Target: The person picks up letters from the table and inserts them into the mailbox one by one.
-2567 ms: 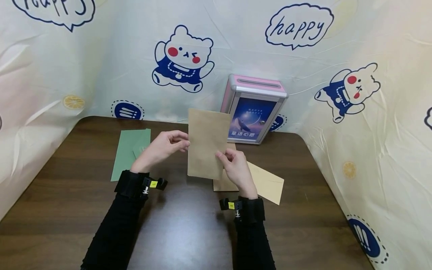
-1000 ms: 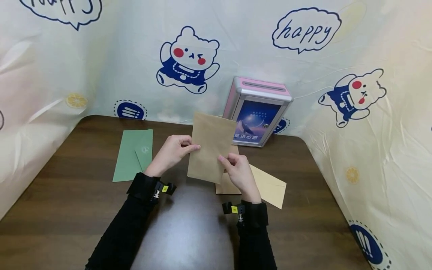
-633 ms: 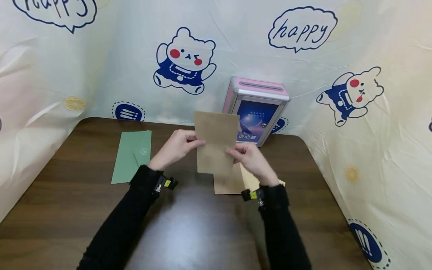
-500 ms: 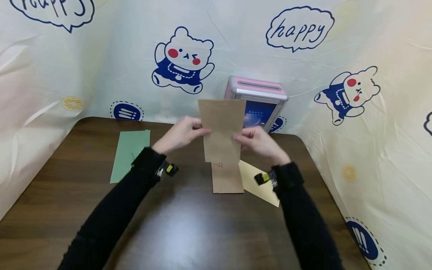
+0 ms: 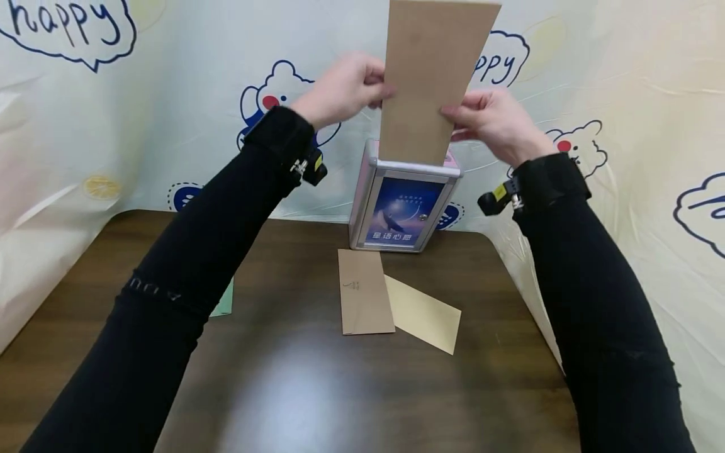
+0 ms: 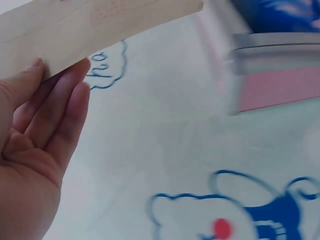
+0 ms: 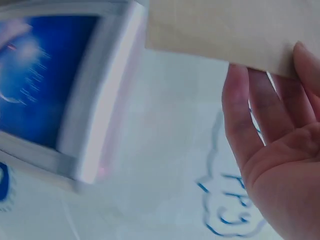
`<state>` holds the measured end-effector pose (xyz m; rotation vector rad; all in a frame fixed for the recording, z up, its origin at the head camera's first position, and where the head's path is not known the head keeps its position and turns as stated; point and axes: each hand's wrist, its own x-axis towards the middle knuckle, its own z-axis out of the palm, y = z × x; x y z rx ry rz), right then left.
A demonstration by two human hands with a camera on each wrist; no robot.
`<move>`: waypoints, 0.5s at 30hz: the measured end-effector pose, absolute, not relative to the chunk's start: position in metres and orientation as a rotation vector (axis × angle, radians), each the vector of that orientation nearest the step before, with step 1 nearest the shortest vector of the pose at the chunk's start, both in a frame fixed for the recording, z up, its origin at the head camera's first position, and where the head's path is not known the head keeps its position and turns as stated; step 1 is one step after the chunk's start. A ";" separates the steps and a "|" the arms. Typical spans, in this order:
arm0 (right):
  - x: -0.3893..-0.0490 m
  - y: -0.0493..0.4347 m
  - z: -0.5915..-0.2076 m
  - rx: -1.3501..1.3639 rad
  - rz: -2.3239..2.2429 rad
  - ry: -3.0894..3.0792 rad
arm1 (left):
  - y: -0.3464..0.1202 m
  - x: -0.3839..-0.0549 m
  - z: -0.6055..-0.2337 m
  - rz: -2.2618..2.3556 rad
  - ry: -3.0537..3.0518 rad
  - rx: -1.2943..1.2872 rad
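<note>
A brown kraft envelope is held upright above the box, its lower edge overlapping the pink top in the head view. My left hand pinches its left edge between thumb and fingers; my right hand pinches the right edge lower down. Both wrist views show a gap between the envelope and the box. The silver-framed box, with a blue picture door and small lock, stands at the table's back. Its top slot is hidden behind the envelope. In the right wrist view the box's side is blurred.
Another brown envelope lies on the table before the box, overlapping a cream envelope to its right. A green envelope is mostly hidden under the left sleeve. A printed curtain hangs round the wooden table.
Both hands have lifted the kraft envelope up and forward, from over the table to above the box. The left hand took hold of its left edge along the way. The head view has shifted slightly.
</note>
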<state>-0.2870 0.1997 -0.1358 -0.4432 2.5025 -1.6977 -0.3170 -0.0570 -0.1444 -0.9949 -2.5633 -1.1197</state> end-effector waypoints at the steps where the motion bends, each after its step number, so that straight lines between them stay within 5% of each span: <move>1: -0.290 0.200 -0.129 -0.454 -1.754 2.511 | -0.053 -0.320 -0.138 -1.105 -2.536 -0.987; 7: -0.312 0.204 -0.116 -0.405 -1.948 2.505 | -0.034 -0.338 -0.124 -1.050 -2.401 -0.928; 15: -0.338 0.204 -0.149 -0.282 -1.962 2.558 | -0.026 -0.355 -0.158 -1.020 -2.345 -0.895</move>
